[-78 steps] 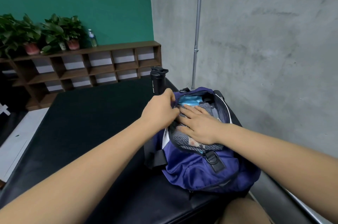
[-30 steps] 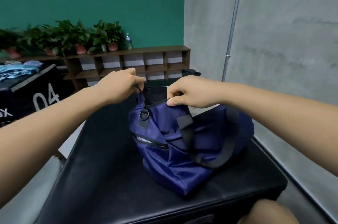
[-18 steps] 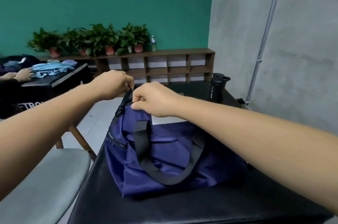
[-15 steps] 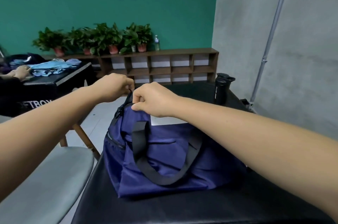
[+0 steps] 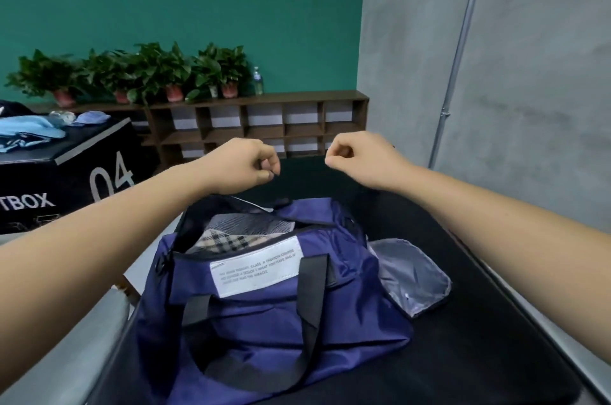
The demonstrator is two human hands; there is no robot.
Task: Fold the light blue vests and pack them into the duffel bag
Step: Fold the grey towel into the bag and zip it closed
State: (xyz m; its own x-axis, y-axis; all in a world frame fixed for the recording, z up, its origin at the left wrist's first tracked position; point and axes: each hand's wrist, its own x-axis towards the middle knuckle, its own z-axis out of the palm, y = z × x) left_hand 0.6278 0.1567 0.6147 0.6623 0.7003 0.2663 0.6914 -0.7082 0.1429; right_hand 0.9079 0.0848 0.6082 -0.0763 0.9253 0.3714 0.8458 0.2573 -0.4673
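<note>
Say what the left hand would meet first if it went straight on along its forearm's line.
Probably the right hand: the left hand points up and rightward at it across a gap above the duffel bag. Depth is unclear.

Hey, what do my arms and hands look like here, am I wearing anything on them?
The left forearm and right forearm are bare as far as the frame shows, with no sleeves in view. The left hand and right hand wear no gloves, and no watch, bracelet or ring shows.
</note>
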